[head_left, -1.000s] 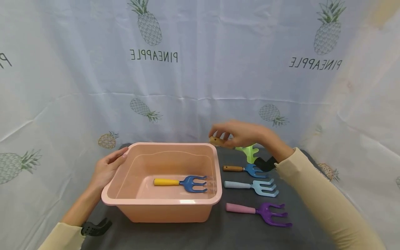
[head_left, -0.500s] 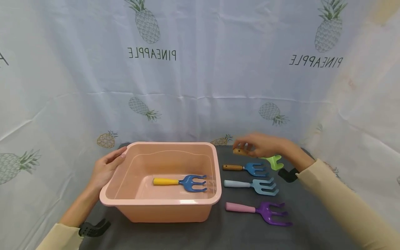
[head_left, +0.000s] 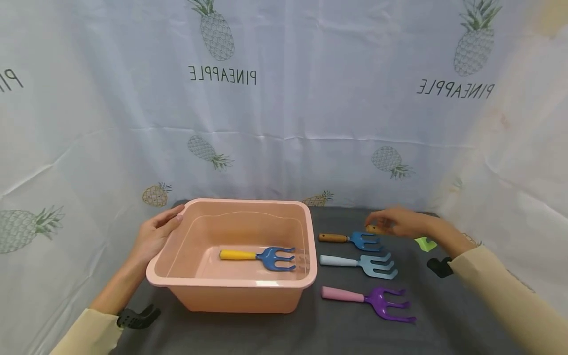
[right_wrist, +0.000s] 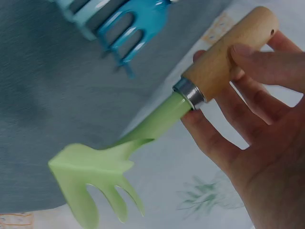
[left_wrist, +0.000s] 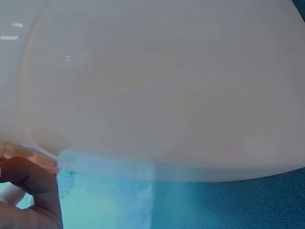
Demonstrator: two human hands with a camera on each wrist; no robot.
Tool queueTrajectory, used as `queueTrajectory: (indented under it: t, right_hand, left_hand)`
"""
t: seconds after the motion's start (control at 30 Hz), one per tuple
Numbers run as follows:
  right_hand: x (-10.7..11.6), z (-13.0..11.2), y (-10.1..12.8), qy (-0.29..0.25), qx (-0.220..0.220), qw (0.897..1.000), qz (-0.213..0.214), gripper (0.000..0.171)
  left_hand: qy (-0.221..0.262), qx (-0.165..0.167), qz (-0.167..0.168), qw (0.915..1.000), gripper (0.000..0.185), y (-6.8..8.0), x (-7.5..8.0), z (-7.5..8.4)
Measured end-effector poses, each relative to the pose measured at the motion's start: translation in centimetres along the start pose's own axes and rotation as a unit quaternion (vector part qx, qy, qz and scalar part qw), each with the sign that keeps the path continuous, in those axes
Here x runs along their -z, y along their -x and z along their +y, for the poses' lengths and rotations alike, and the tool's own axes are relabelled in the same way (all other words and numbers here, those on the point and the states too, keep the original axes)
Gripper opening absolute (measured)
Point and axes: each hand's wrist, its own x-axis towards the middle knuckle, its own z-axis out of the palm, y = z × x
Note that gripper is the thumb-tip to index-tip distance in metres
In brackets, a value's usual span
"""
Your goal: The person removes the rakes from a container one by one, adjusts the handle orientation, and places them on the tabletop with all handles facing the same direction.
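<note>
My right hand (head_left: 399, 222) pinches the wooden handle of a light green hand rake (right_wrist: 95, 160), thumb on one side and fingers on the other. It hangs close over the right end of the dark table. At the left, my left hand (head_left: 153, 236) grips the rim of a peach plastic basin (head_left: 239, 300). In the left wrist view the basin wall (left_wrist: 157, 86) fills most of the picture, and the curled fingers (left_wrist: 35, 183) show at lower left. Inside the basin lies a blue hand rake (head_left: 271, 259) with a yellow handle.
Right of the basin lie a blue hand rake (head_left: 334, 238) with a wooden handle, a pale blue one (head_left: 339, 261) and a purple one (head_left: 341, 295) with a pink handle. A pineapple-print curtain (head_left: 284, 108) encloses the dark table (head_left: 355, 335).
My right hand has carried the green hand rake right and down, from beside the basin's far right corner to the table's right end. My left hand stays on the basin.
</note>
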Motion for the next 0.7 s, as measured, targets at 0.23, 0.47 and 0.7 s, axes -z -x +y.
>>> queueTrajectory:
  t: [0.23, 0.47, 0.7]
  right_hand:
    - [-1.2, 2.8, 1.3, -0.016, -0.033, 0.999, 0.028, 0.062]
    - [-2.8, 5.5, 2.5, 0.009, -0.057, 0.997, 0.054, 0.045]
    - [-3.9, 8.1, 3.1, 0.019, -0.068, 0.996, 0.054, 0.046]
  left_hand:
    - [-0.002, -0.005, 0.002, 1.0000, 0.067, 0.0, -0.1, 0.2]
    - [-0.009, -0.001, -0.005, 1.0000, 0.067, 0.0, -0.2, 0.1]
    - [0.004, -0.002, -0.001, 1.0000, 0.068, 0.0, -0.3, 0.1]
